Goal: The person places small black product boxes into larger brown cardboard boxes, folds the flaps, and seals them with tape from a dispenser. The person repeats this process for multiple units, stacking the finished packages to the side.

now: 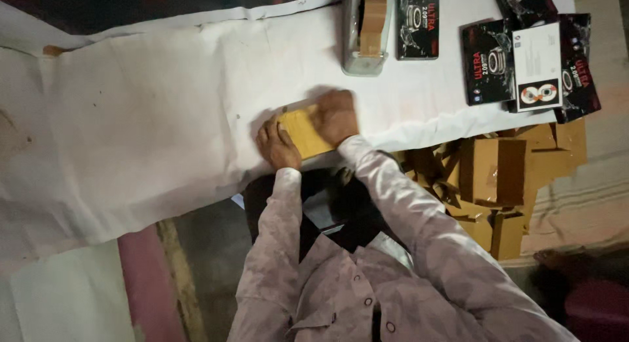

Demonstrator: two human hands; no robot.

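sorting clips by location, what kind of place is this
Probably a small packing workspace. Both hands, left and right, press a small brown box on a white-covered table, with a tape dispenser, black product packets and stacked cardboard boxes nearby.
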